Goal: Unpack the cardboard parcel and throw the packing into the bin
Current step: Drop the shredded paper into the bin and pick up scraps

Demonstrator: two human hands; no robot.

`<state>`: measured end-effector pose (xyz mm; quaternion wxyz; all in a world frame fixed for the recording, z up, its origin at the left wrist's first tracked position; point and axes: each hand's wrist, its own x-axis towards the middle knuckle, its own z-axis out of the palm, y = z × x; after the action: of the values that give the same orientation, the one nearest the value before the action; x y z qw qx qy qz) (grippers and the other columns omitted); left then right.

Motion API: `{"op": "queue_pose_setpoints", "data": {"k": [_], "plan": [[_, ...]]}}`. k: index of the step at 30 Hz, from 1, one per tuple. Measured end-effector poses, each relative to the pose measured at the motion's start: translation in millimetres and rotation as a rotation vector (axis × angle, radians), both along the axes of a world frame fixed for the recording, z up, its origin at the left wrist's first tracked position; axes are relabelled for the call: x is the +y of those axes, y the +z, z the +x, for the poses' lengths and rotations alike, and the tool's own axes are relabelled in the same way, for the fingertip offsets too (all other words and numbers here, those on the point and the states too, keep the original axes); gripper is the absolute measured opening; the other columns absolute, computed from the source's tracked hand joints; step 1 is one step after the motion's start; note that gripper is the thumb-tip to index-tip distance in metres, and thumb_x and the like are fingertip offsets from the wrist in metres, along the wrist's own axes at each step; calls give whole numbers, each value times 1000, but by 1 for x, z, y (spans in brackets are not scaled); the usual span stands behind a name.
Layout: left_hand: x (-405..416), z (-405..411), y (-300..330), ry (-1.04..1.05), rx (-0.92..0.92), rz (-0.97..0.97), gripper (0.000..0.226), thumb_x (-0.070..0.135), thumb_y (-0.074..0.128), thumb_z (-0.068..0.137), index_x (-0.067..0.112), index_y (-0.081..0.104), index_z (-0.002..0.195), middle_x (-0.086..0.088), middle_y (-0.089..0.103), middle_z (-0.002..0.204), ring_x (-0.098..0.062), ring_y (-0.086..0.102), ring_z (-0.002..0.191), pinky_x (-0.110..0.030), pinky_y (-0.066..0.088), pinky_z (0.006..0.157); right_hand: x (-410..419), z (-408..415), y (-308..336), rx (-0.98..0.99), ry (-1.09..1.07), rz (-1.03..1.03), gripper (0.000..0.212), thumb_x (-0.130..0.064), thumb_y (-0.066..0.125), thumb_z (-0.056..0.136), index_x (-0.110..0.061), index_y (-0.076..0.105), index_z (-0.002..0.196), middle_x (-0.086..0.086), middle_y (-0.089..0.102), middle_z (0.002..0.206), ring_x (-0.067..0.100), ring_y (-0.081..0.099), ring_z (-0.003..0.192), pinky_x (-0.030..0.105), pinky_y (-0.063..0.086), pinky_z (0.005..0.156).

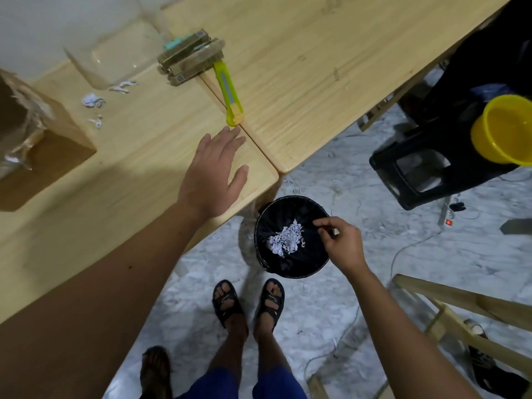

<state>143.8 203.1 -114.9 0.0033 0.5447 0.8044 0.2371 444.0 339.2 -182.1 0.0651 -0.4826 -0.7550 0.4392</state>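
Observation:
The brown cardboard parcel (43, 133) stands opened at the left edge of the wooden table (138, 180), torn clear tape hanging from its flap. A few white paper shreds (93, 100) lie on the table beyond it. On the floor by the table corner stands the black bin (290, 263), lined with a black bag, a heap of shredded white paper (285, 240) inside. My left hand (214, 174) hovers flat over the table corner, fingers spread, holding nothing. My right hand (342, 243) hangs over the bin's right rim, fingertips loosely pinched, with nothing visible in them.
A green-yellow box cutter (229, 93) lies along the seam between two tables, beside a stack of flat brass-coloured items (190, 57) and a clear plastic bag (115, 56). A black stool (426, 165), a yellow bowl (503, 131) and wooden frames (460, 312) stand at right. Cables and shreds litter the floor.

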Motion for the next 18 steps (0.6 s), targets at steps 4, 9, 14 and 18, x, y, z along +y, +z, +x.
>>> {"op": "queue_pose_setpoints", "data": {"k": [4,9,14,18], "plan": [[-2,2,0,0,-33,-16,51,30,52,105,2,50,147,-13,44,160,-28,34,154,-51,20,128,-1,-5,12,22,-1,5,28,3,70,89,-22,80,98,-15,76,100,8,72,90,46,62,82],[-31,-5,8,99,-130,-29,52,28,57,102,3,52,147,-12,50,155,-28,37,152,-48,28,125,-9,-46,67,176,42,53,22,-1,71,91,-19,79,99,-9,76,100,11,72,87,34,61,80],[-106,-37,13,358,-110,-15,51,26,63,96,1,57,140,-15,56,146,-33,46,144,-49,36,120,-28,-143,123,362,206,-47,17,-8,75,92,-22,77,101,-8,75,102,13,71,88,24,58,78],[-152,-59,11,585,-76,-80,56,37,57,93,3,56,138,-15,56,144,-34,50,138,-48,37,118,-45,-244,122,426,463,-15,33,-18,81,87,-22,73,118,-10,71,118,9,67,108,34,58,93]]}}
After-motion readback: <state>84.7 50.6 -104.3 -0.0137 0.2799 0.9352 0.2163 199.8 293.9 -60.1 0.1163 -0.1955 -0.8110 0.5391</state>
